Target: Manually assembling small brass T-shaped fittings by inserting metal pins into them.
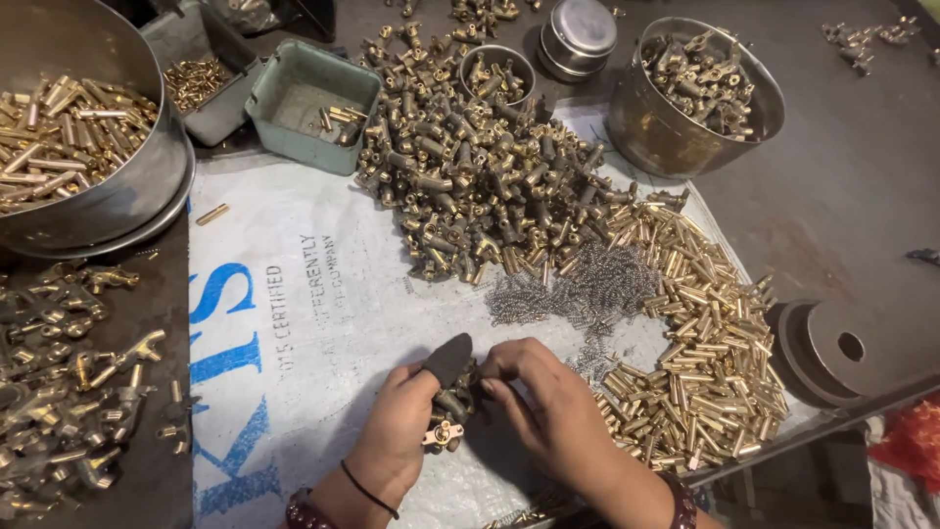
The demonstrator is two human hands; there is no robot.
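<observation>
My left hand (397,431) grips a small brass fitting (446,423) upright over the white sack cloth (294,294); a dark rubber cap (448,359) covers the thumb. My right hand (543,397) pinches the top of the same fitting with its fingertips. Just beyond the hands lies a scatter of small steel springs (578,284). To the right is a heap of short brass tubes (700,343). Farther back is a large pile of dull brass fittings (480,176).
A big steel bowl of brass tubes (69,137) stands far left, over loose assembled fittings (69,382). Two grey-green trays (308,103) sit at the back, with a steel bowl of fittings (700,88), a small cup (497,71) and a lidded tin (580,34). A metal disc (832,348) lies right.
</observation>
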